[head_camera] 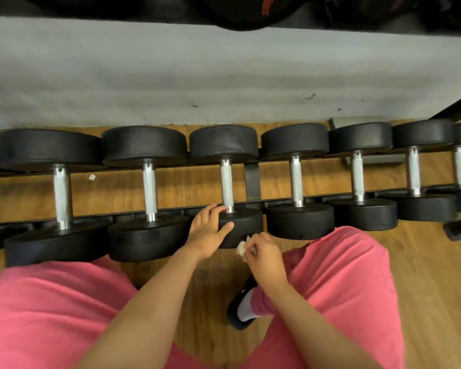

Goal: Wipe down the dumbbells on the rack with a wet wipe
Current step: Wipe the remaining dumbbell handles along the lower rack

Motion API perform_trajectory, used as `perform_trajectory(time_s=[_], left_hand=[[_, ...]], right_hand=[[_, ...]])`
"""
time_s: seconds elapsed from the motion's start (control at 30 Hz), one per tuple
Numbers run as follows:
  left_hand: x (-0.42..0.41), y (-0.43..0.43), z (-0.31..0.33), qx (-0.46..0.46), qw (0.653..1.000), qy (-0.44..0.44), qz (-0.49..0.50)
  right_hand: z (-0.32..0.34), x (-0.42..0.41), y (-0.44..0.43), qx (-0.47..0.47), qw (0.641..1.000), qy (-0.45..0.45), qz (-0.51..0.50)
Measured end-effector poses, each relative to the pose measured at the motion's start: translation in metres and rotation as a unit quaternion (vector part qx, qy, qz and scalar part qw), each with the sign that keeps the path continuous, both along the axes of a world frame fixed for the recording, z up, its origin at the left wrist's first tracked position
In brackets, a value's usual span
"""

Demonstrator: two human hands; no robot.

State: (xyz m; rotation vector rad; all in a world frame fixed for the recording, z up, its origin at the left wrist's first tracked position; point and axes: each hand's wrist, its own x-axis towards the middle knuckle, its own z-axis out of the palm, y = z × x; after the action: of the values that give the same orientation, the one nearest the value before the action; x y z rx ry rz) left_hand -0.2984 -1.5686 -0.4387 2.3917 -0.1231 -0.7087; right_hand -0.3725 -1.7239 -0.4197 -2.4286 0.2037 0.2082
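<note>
Several black dumbbells with silver knurled handles lie side by side on a low black rack [252,179]. My left hand [209,230] grips the near head of the middle dumbbell [246,222], fingers curled over its left edge and thumb on its top. My right hand [264,258] holds a crumpled white wet wipe [242,247] against the lower front face of that same head. That dumbbell's handle [227,182] and far head [223,143] are in plain sight.
Neighbouring dumbbells sit close on both sides [149,237] [300,221]. A grey wall base [224,75] runs behind the rack, with a dark shelf above. My pink-trousered knees [343,275] flank my arms over the wooden floor [423,262]; my shoe [240,310] is below.
</note>
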Motion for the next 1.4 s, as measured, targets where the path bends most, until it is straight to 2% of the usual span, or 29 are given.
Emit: perform_trajectory(time_s=[0.13,0.23,0.33,0.5,0.57,0.6,0.7,0.77,0.8,0.93,1.07,1.23,1.4], left_hand=[[0.0,0.002,0.002,-0.017,1.0,0.007,0.003],[0.0,0.002,0.0,-0.018,1.0,0.007,0.002],[-0.001,0.001,0.0,-0.025,1.0,0.006,0.007],[-0.005,0.001,-0.004,-0.022,0.999,-0.024,0.012],[-0.009,-0.006,-0.006,-0.048,0.993,-0.077,0.071],[-0.009,-0.013,-0.006,-0.071,0.984,-0.098,0.13],[0.001,-0.037,0.001,-0.115,0.922,-0.084,0.361],[0.011,-0.05,0.004,-0.079,0.88,-0.068,0.464],[0.013,-0.054,0.002,-0.051,0.873,-0.079,0.479],[0.015,-0.059,-0.009,-0.015,0.871,-0.115,0.477],[0.015,-0.059,-0.01,-0.005,0.868,-0.131,0.478],[0.016,-0.059,-0.014,-0.002,0.871,-0.131,0.474],[0.016,-0.059,-0.019,0.004,0.871,-0.121,0.476]], right_hand=[[0.007,0.009,-0.017,0.0,0.995,0.012,-0.099],[0.017,0.014,0.002,0.019,0.999,-0.02,-0.03],[0.012,0.019,0.01,-0.003,0.999,-0.019,0.025],[0.005,0.017,-0.024,0.015,0.997,-0.008,-0.071],[0.006,0.025,-0.036,0.038,0.99,-0.034,-0.131],[0.006,0.033,-0.039,0.057,0.986,-0.042,-0.152],[0.011,0.064,-0.035,0.145,0.97,-0.035,-0.191],[0.014,0.088,-0.028,0.207,0.952,-0.036,-0.221],[0.015,0.101,-0.025,0.238,0.942,-0.031,-0.236],[0.004,0.15,-0.007,0.359,0.893,0.037,-0.269],[-0.005,0.182,0.014,0.399,0.863,0.078,-0.299],[-0.013,0.192,0.022,0.441,0.847,0.116,-0.272],[-0.016,0.196,0.023,0.428,0.861,0.126,-0.244]])
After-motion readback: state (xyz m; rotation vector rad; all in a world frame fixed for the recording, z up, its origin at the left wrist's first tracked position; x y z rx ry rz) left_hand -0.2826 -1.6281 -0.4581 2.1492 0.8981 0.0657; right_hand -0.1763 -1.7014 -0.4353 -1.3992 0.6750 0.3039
